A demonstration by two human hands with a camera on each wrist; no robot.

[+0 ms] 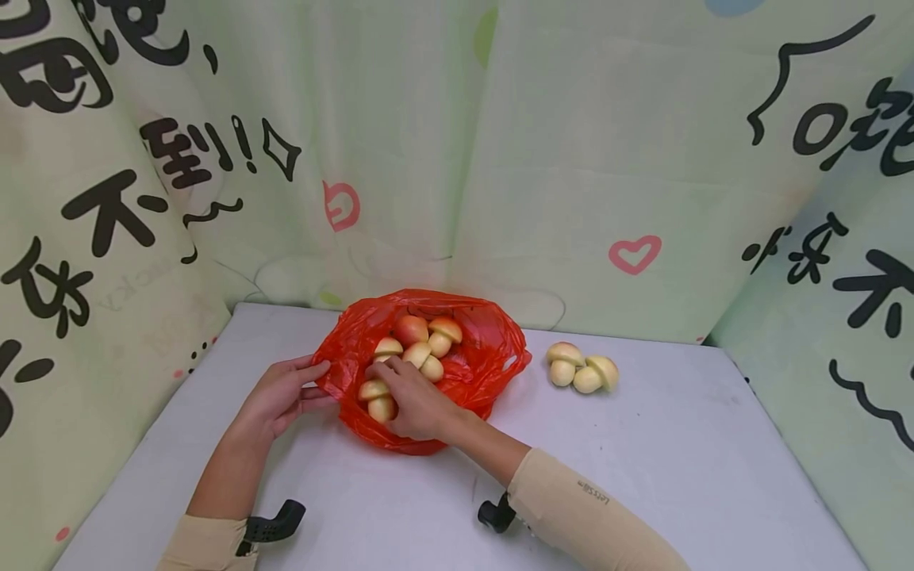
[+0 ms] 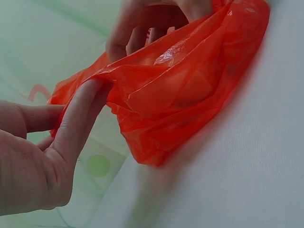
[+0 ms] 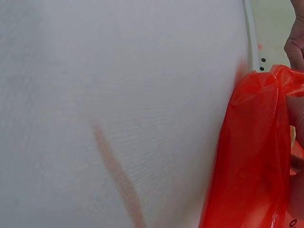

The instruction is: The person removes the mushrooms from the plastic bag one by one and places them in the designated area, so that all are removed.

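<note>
A red plastic bag [image 1: 500, 349] sits with its mouth spread on the table. Inside are several mushrooms [image 1: 444, 333] with cream stems and reddish or pale caps, perhaps toys. At the bag's left edge my left hand [image 1: 289, 392] holds the rim between thumb and fingers; the left wrist view shows the plastic [image 2: 166, 95] draped over these fingers. Reaching in from the right, my right hand [image 1: 417, 400] has its fingers and thumb around a mushroom [image 1: 381, 406] near the front left of the bag. Its fingertips are partly hidden.
Right of the bag, two more mushrooms [image 1: 602, 373] lie together on the white table [image 1: 643, 476]. A printed pale green curtain [image 1: 571, 159] encloses the back and sides. Each forearm carries a black wrist mount [image 1: 278, 523].
</note>
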